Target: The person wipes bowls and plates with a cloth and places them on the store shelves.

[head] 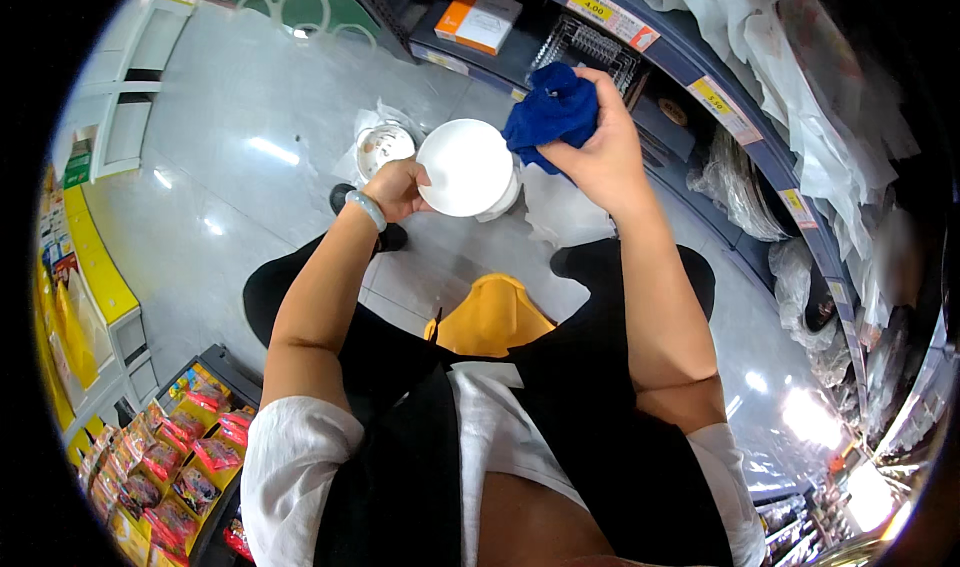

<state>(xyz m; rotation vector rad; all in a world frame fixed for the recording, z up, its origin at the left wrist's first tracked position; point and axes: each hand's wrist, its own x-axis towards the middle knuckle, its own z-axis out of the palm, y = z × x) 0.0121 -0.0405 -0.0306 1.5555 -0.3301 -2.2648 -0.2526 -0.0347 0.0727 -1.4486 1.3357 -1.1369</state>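
My left hand (400, 190) grips the left rim of a round white plate (466, 168), its thumb over the edge. In my right hand (600, 143) is a bunched dark blue cloth (555, 113), held just right of the plate. Whether cloth and plate touch I cannot tell. Below the plate, partly hidden by it, another white dish (501, 203) shows its edge. On the floor left of the plate, a patterned white dish (384, 147) sits on crumpled wrapping. White wrapping paper (566, 208) lies on the floor below my right hand.
A yellow plastic stool (491, 318) is between my legs. Dark shelving with price tags (724, 108) runs along the right, holding an orange-and-white box (478, 19), a wire basket (581, 46) and plastic-wrapped wares (739, 184). Packaged goods (176, 454) fill a rack at lower left.
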